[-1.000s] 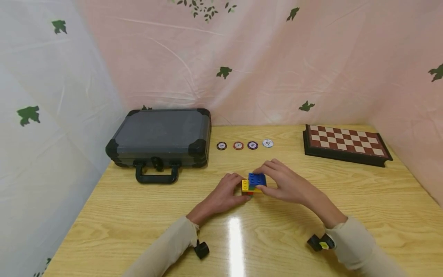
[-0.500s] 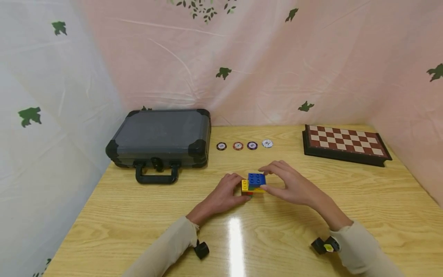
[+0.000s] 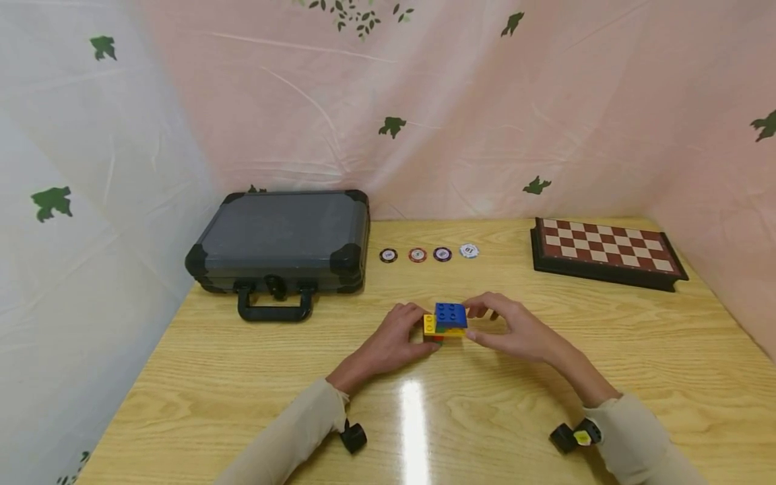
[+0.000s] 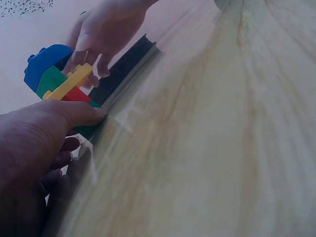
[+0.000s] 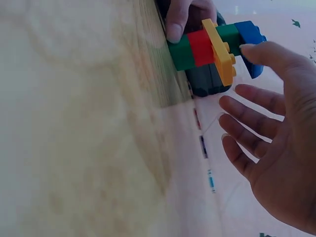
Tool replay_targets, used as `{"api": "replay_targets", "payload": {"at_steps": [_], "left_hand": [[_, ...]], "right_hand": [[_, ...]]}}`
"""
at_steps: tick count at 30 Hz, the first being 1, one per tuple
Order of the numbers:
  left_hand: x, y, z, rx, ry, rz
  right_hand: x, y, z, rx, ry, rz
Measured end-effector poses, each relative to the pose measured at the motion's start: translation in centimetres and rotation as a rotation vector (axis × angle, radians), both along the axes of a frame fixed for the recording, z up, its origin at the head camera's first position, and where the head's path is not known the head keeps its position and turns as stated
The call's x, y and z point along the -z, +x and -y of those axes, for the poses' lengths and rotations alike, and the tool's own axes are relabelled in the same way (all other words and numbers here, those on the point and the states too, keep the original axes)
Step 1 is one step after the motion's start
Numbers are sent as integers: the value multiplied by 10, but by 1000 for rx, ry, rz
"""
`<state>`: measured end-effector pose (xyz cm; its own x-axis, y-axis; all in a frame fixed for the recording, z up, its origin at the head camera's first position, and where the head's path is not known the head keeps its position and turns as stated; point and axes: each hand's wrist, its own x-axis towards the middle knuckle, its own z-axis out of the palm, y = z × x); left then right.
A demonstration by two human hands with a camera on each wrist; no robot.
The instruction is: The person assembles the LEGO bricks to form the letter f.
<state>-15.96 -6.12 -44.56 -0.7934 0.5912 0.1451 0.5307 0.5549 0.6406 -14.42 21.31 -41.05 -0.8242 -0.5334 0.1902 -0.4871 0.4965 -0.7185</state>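
Note:
A small brick stack [image 3: 445,321] stands on the wooden table [image 3: 242,377], blue on top, then green, a wider yellow plate, red, and green at the bottom. My left hand [image 3: 394,337] pinches the stack's lower bricks from the left, its thumb [image 4: 74,112] on the bottom green brick. My right hand [image 3: 509,330] is just right of the stack. In the right wrist view its thumb [image 5: 266,52] touches the blue brick [image 5: 249,37], while its fingers [image 5: 247,123] are spread and off the stack [image 5: 212,47]. The left wrist view shows the stack [image 4: 54,81] with my right hand [image 4: 106,29] behind it.
A dark hard case [image 3: 281,239] with a handle lies at the back left. Several poker chips [image 3: 429,254] sit in a row behind the stack. A chessboard [image 3: 606,249] lies at the back right. Pale sheets wall in the table on three sides.
My right hand's fingers have come off the top of the blue brick and drawn back to its right side. My left hand and the stack have stayed put.

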Motion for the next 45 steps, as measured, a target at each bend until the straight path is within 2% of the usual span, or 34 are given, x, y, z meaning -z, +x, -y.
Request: {"api": "replay_targets", "payload": {"at_steps": [5,16,23,29,31,45], "left_hand": [[0,0,0,-1,4,-5],[-1,1,0,-7,1,4],[-3,0,2,-8,11,67],[-5,0,12,18,90,150],[-5,0,16,28,115,155],[-7,0,24,65,204,29]], "right_hand": [[9,0,4,-18,-55,46],[13,1,8,-30,-77,-20],[12,2,7,-28,-77,-31],[13,1,7,-27,-76,-34],[12,1,8,-24,-74,-30],[12,2,8,-8,-58,2]]}}
